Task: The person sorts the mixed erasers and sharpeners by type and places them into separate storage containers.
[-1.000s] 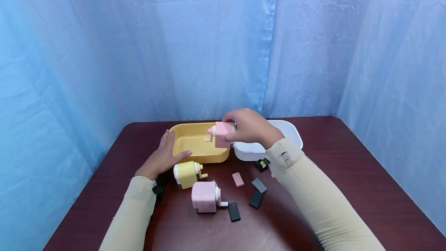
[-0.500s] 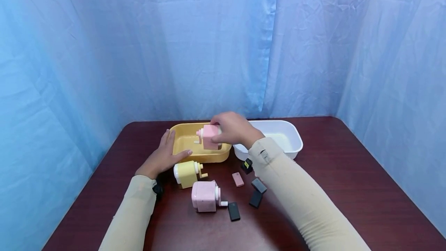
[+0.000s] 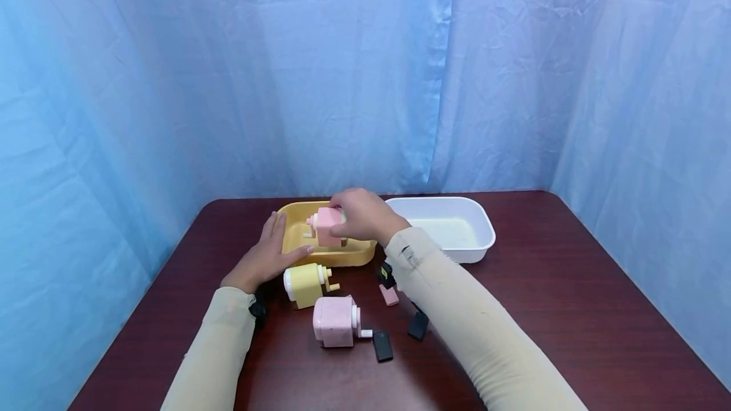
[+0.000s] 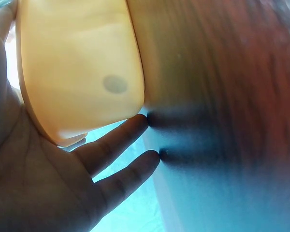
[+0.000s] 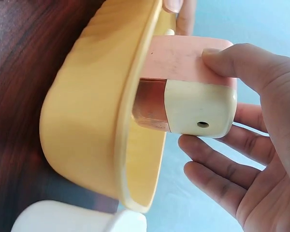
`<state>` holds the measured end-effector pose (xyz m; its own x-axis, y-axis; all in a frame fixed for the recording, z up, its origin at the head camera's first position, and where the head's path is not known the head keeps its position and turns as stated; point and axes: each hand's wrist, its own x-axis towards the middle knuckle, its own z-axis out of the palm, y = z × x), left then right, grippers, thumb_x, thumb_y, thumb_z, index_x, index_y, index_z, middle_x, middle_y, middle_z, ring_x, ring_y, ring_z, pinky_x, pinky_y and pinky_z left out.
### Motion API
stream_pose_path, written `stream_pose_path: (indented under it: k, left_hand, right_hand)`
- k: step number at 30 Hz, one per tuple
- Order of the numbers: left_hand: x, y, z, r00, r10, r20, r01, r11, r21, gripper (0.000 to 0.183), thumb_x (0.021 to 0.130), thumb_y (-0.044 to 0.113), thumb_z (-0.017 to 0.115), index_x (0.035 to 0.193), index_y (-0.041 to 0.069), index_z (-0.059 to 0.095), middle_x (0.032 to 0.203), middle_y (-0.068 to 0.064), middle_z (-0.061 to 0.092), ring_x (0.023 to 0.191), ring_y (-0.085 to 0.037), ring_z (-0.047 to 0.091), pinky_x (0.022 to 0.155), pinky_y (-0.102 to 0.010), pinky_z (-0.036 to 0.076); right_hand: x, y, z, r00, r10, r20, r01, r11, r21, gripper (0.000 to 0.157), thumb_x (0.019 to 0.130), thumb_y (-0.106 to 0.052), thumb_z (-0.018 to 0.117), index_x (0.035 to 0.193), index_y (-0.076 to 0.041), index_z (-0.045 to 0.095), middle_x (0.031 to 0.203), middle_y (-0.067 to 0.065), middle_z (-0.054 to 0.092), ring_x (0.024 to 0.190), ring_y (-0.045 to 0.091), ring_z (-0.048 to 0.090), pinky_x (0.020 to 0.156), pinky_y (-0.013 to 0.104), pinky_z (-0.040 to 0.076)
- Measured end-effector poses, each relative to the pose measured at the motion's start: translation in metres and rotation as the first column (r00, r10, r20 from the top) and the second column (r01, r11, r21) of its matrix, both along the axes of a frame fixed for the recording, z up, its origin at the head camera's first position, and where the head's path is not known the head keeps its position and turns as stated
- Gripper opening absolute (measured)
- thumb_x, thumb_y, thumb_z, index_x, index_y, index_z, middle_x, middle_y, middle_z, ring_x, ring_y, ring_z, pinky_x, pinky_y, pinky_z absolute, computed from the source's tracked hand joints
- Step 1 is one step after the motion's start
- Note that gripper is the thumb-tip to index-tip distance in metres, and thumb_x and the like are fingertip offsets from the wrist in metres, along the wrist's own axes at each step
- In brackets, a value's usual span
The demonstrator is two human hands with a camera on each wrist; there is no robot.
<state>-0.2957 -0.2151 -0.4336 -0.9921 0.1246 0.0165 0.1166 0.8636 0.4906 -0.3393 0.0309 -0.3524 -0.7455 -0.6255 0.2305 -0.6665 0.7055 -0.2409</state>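
A pink crank pencil sharpener (image 3: 327, 227) is gripped by my right hand (image 3: 365, 215), over the yellow bin (image 3: 337, 260). In the right wrist view my thumb presses its pink top; its cream end and clear brownish drawer (image 5: 152, 99) show, and the body reaches past the bin's rim. My left hand (image 3: 263, 260) rests at the bin's left end, thumb along the front rim, fingers spread. From the left wrist, two straight fingers (image 4: 118, 142) reach past the bin's corner down to the table. A yellow crank sharpener (image 3: 305, 284) and a pale pink one (image 3: 335, 322) stand in front of the bin.
A white bin (image 3: 457, 232) stands right of the yellow one. Small flat blocks lie on the dark red table: a pink one (image 3: 389, 295) and two black ones (image 3: 383, 346), partly beside or under the right sleeve (image 3: 457, 309). Blue curtains (image 3: 354, 81) surround the table.
My right hand has carried the pink sharpener leftward and slightly down, from the yellow bin's right end to over its middle. The right sleeve now hides the grey block. My left hand stays put.
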Motion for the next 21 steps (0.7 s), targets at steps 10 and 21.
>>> stream_pose_path:
  k: [10,21]
  left_hand:
    - [0.000,0.000,0.000,1.000,0.004,-0.003,-0.004,1.000,-0.006,0.118,0.072,0.085,0.047,0.153,0.020,-0.008,0.159,-0.008,-0.013,0.136,-0.042,0.031,0.099,-0.059,0.039]
    - [0.002,0.002,0.001,1.000,-0.004,0.008,0.004,1.000,-0.002,0.118,0.071,0.086,0.046,0.153,0.020,-0.008,0.159,-0.005,-0.015,0.132,-0.041,0.038,0.096,-0.057,0.042]
  right_hand:
    - [-0.001,-0.019,-0.016,1.000,0.001,0.021,-0.001,1.000,0.016,0.039,0.076,-0.049,0.071,0.102,-0.021,0.066,0.088,-0.011,0.060,0.074,0.010,0.053,0.059,0.025,0.045]
    - [0.000,-0.026,-0.024,1.000,-0.015,0.024,0.014,0.998,0.065,0.039,0.079,-0.050,0.070,0.103,-0.021,0.064,0.090,-0.010,0.059,0.076,0.009,0.054,0.062,0.026,0.044]
